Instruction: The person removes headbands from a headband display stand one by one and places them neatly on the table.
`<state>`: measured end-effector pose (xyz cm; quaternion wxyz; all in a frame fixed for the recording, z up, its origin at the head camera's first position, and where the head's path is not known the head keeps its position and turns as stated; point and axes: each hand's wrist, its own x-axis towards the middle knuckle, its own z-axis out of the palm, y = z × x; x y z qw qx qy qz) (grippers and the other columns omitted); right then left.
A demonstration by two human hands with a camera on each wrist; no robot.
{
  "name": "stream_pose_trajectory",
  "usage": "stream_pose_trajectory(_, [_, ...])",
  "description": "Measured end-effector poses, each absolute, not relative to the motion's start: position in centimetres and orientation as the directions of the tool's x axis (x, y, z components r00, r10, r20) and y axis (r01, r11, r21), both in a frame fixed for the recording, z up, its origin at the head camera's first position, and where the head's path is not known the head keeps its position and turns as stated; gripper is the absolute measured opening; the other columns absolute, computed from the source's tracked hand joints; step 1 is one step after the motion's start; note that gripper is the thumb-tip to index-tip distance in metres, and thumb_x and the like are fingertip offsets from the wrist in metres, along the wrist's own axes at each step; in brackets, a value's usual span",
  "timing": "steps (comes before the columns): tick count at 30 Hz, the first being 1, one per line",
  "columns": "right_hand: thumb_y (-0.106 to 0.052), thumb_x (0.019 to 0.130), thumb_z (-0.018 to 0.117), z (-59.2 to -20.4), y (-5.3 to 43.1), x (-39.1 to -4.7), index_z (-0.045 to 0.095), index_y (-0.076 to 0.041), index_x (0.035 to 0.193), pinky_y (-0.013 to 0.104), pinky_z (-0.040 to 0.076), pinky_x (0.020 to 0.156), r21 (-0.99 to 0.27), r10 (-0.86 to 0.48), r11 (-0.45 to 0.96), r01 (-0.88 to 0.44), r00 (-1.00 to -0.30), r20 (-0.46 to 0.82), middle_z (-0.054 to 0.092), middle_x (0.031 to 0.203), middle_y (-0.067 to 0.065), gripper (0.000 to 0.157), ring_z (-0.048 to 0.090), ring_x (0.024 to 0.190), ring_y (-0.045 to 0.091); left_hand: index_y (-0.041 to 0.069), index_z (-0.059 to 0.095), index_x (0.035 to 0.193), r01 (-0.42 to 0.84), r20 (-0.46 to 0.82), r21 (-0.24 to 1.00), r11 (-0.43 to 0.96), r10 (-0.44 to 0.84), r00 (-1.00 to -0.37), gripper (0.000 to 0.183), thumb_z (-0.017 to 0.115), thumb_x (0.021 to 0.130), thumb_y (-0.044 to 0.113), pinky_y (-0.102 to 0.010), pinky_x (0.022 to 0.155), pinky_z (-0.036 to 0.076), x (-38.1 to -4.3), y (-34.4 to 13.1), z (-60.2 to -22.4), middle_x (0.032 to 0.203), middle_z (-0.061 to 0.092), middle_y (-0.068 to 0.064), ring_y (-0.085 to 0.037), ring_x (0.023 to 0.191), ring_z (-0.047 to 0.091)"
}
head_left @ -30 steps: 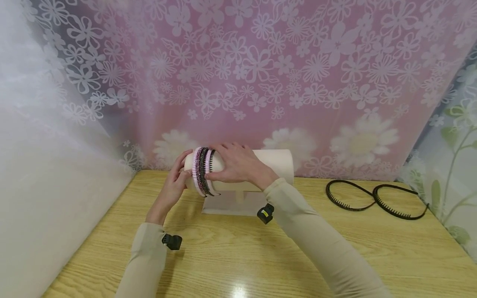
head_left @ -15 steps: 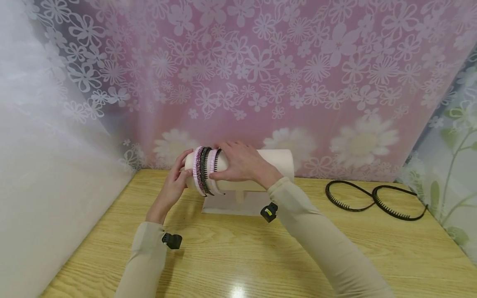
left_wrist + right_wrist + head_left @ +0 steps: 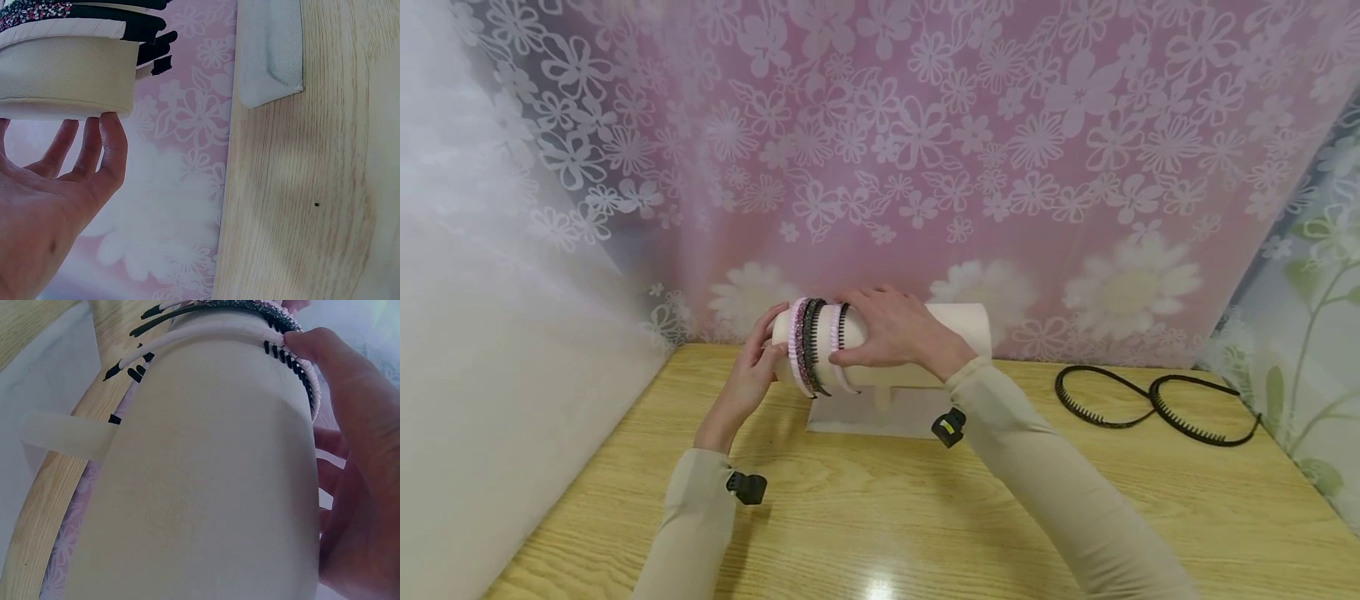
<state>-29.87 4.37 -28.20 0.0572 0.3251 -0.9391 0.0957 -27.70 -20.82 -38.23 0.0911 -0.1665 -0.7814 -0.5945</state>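
Note:
A cream cylindrical headband stand (image 3: 962, 332) lies level on its short post. At its left end my left hand (image 3: 747, 377) holds the rim, thumb in front and fingers behind; the left wrist view shows fingertips against the end's edge. Close by, a pale pink headband (image 3: 793, 350), a pink glitter headband and a dark glitter headband (image 3: 809, 346) sit side by side round the cylinder. Apart from them, a second pale pink headband (image 3: 219, 330) with black teeth is gripped by my right hand (image 3: 895, 332), thumb on its front. That hand's other fingers reach behind the cylinder.
Two black toothed headbands (image 3: 1096, 419) lie overlapping on the wooden table (image 3: 820, 533) at the right. The stand's flat pale base (image 3: 850, 414) rests below the cylinder. A pink floral curtain (image 3: 880, 233) hangs behind, with a pale wall at the left.
My right hand has slid the second pale pink headband rightwards along the cylinder, widening the gap to the dark glitter headband. My left hand has stayed at the left end.

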Motion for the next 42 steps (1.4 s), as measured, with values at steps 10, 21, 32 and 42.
stream_pose_trajectory(10, [-0.070, 0.080, 0.071, -27.9, 5.3, -29.7, 0.047, -0.029, 0.149, 0.057, 0.044, 0.106, -0.132, -0.603, 0.770, -0.625, -0.779, 0.170, 0.054, 0.151, 0.002, 0.084, 0.049, 0.138, 0.031, 0.031, 0.029, 0.162, 0.378, 0.347, 0.901, 0.212, 0.167, -0.923, 0.057, 0.039, 0.108, 0.016, -0.037, 0.074, 0.059, -27.6, -20.8, -38.2, 0.156, 0.042, -0.014, -0.010, 0.101, 0.064])
stream_pose_trajectory(21, [-0.070, 0.080, 0.070, -27.9, 6.1, -29.5, 0.046, -0.026, 0.151, 0.055, 0.040, 0.111, -0.130, -0.603, 0.770, -0.625, -0.778, 0.175, 0.056, 0.149, 0.001, 0.086, 0.050, 0.137, 0.030, 0.033, 0.029, 0.161, 0.361, 0.331, 0.905, 0.227, 0.162, -0.930, 0.056, 0.040, 0.108, 0.018, -0.042, 0.077, 0.058, -27.4, -20.8, -38.2, 0.157, 0.041, -0.012, -0.012, 0.103, 0.063])
stream_pose_trajectory(32, [-0.069, 0.080, 0.071, -27.9, 6.9, -29.5, 0.045, -0.024, 0.153, 0.056, 0.040, 0.113, -0.150, -0.602, 0.765, -0.627, -0.778, 0.179, 0.054, 0.152, 0.004, 0.089, 0.049, 0.139, 0.032, 0.032, 0.029, 0.162, 0.363, 0.334, 0.906, 0.219, 0.162, -0.929, 0.058, 0.040, 0.107, 0.016, -0.043, 0.074, 0.058, -27.5, -20.7, -38.2, 0.156, 0.041, -0.013, -0.011, 0.101, 0.063])
stream_pose_trajectory(42, [-0.072, 0.079, 0.070, -28.0, 7.7, -29.5, 0.045, -0.024, 0.152, 0.056, 0.048, 0.101, -0.151, -0.579, 0.784, -0.603, -0.796, 0.174, 0.058, 0.147, 0.006, 0.090, 0.054, 0.132, 0.032, 0.028, 0.029, 0.162, 0.363, 0.334, 0.907, 0.211, 0.161, -0.929, 0.057, 0.039, 0.108, 0.015, -0.035, 0.074, 0.058, -27.6, -20.7, -38.1, 0.155, 0.041, -0.014, -0.011, 0.102, 0.063])
